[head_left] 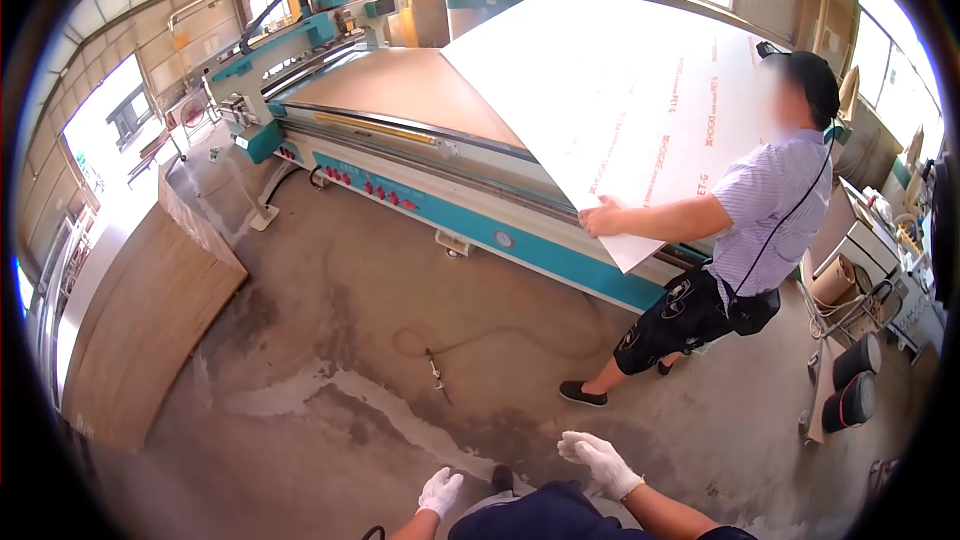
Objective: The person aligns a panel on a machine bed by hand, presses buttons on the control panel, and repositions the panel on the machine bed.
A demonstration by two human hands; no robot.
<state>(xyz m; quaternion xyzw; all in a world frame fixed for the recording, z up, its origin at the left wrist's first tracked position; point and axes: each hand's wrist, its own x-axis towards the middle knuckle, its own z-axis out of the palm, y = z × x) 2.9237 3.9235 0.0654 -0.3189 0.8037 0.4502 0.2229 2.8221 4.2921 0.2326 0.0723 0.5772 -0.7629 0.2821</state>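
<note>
My left hand [440, 492], in a white glove, hangs low in front of my body with its fingers loosely apart and nothing in it. To its right, my right hand [600, 462], also white-gloved, is held out with fingers stretched and likewise holds nothing. Neither hand touches anything. Ahead, a co-worker [770, 210] in a striped shirt and black cap grips the near edge of a large white sheet [600, 90] with red printing. The sheet slants over the bed [400, 90] of a CNC router.
The router's gantry [300, 50] stands at the far left of the bed. An air blow gun [435, 370] with a hose lies on the floor. Wooden boards [150, 330] stand on the left; black bins [855, 380] sit on a low cart at the right.
</note>
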